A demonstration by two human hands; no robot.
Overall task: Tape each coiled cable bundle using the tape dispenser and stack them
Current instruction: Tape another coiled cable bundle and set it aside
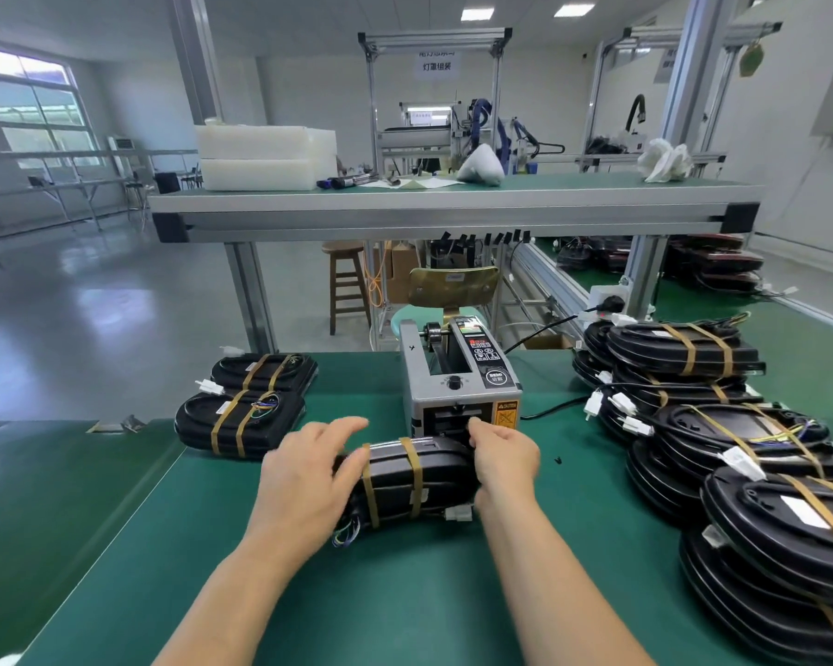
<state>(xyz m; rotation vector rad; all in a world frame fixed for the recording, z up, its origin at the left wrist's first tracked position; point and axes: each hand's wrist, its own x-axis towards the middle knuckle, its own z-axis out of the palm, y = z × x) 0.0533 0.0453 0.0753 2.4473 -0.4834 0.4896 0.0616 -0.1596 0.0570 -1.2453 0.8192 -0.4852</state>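
Coiled cable bundle (419, 478) lies on the desk (405, 593), just in front of the tape dispenser (458, 391), with two tape bands round it. Left hand (304, 478): fingers spread, pressing its left end. Right hand (503, 459): fingers curled at the dispenser slot; cannot tell whether they pinch tape. Risk: the flat left hold lets the coils spring, skewing any new strip.

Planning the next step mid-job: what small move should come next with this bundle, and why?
Probably carry the held bundle left onto the taped stacks: it already wears two tape bands like theirs, and the left hand and right hand are at its ends.
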